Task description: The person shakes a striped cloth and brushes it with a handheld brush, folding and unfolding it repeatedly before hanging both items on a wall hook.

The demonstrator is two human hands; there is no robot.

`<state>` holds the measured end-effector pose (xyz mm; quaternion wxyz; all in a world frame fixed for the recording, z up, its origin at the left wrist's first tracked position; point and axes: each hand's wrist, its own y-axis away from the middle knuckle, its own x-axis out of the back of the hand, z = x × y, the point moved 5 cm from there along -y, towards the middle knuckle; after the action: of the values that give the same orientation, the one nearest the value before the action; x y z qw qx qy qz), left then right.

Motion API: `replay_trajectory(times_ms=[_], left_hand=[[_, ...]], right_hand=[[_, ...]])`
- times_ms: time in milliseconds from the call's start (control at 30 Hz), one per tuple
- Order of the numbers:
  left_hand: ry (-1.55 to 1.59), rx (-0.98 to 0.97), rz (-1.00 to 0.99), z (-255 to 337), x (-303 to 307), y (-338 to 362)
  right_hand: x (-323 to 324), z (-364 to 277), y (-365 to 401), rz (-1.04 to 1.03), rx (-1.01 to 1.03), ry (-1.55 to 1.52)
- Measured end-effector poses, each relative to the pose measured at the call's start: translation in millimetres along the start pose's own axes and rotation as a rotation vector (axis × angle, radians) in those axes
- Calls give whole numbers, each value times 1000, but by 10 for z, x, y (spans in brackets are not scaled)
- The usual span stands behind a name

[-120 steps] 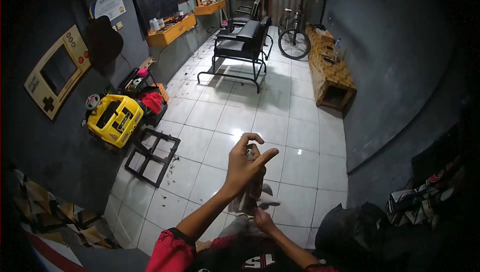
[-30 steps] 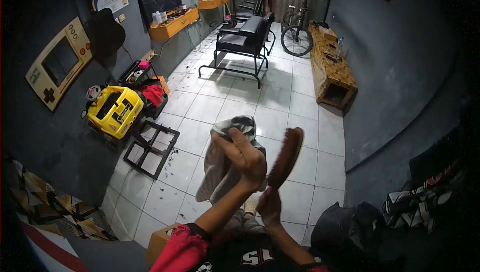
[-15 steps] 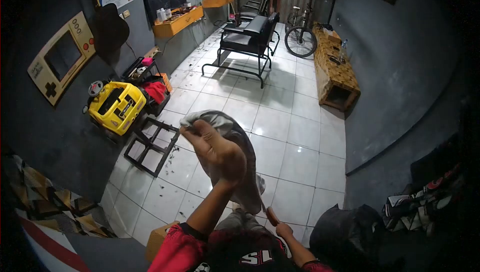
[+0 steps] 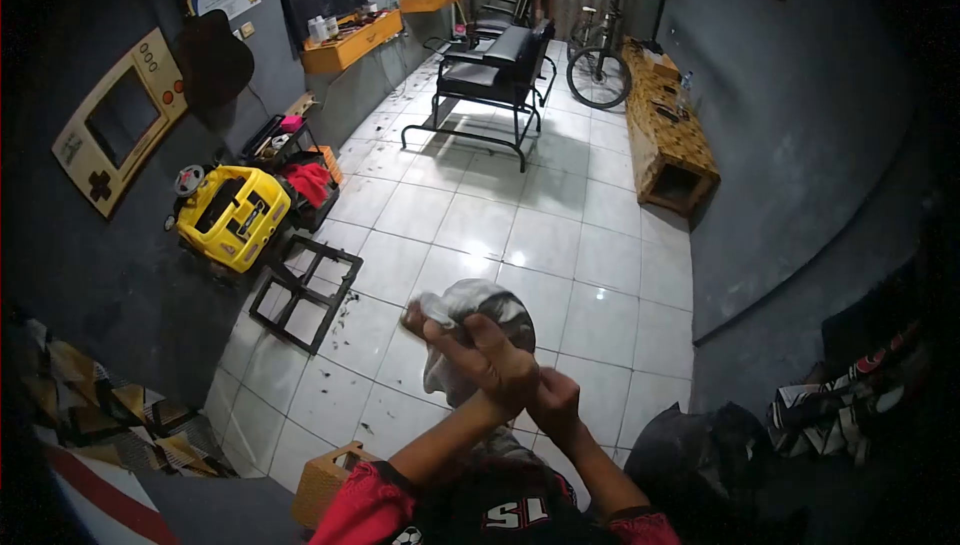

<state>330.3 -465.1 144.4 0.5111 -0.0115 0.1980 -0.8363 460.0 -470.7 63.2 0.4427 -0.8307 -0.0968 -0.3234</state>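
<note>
A bunched grey cloth (image 4: 478,297) hangs in front of my body, its lower folds dropping behind my forearm. My left hand (image 4: 492,363) is closed on its upper edge, thumb and fingers pinching the fabric. Just right of it, touching or nearly touching the left wrist, my right hand (image 4: 556,400) is curled into a fist. Whatever the right fist grips is hidden behind the left hand and the cloth.
A black metal frame (image 4: 305,295) lies on the tiled floor beside a yellow toy car (image 4: 235,217). Black salon chairs (image 4: 490,80), a bicycle (image 4: 600,75) and a wooden bench (image 4: 672,145) stand farther off. A black bag (image 4: 690,450) is at right, a woven box (image 4: 325,485) at left.
The left hand and cloth have moved down and right. My right hand has risen from low right to beside the left wrist; the brown elongated thing near it is out of sight.
</note>
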Motion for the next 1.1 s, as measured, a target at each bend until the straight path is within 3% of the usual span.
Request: replay_trajectory(times_ms=[67,133,167,233,267,367,433,533,600,633,667,733,800,867,933,1000,1033,1100], left_hand=[[136,105,27,484,45,-74],[282,333,74,796,65,-232],[330,112,-5,676,116,-302],[-119,-253,0,440,230,-459],[-202,-218,43,355,262,-512],[-48,-21,-5,578,184,-735],[29,-1,-22,570,154,-841],[182,101,-53,456,159,-890],[340,203,-105,483,80,-873],[275,120,-138,422,86,-857],[258,129,-212,420,68,-816],[224,146,-360,431,5,-725],[267,154,-478,372,-91,-626],[193,171,-659,378,-123,-493],[152,253,-809,280,-121,-373],[-49,104,-945,225,-107,-253],[-223,-37,-1072,236,-100,-214],[-184,-95,-1216,169,-60,-94]], right_hand=[[-201,185,-12,34,-107,61],[-666,547,384,-93,-213,32],[-866,697,627,-156,-264,18],[-1200,945,1236,-394,-534,22],[-1303,996,1528,-578,-554,112],[-1454,1141,2391,-1101,-717,316],[-1320,1146,2826,-1140,-730,349],[-1062,1283,3396,-1253,-1143,327],[-964,1490,3677,-1054,-1460,239],[-952,1572,3842,-942,-1614,193],[-933,1573,3756,-905,-1596,114],[-742,1445,3010,-827,-1554,-42],[-568,1132,2075,-530,-1255,83],[-489,831,1338,-372,-1175,-117],[-549,628,901,-86,-901,-480],[-644,453,610,53,-831,-692],[-576,334,454,69,-726,-570],[-643,370,411,-16,-815,-450]])
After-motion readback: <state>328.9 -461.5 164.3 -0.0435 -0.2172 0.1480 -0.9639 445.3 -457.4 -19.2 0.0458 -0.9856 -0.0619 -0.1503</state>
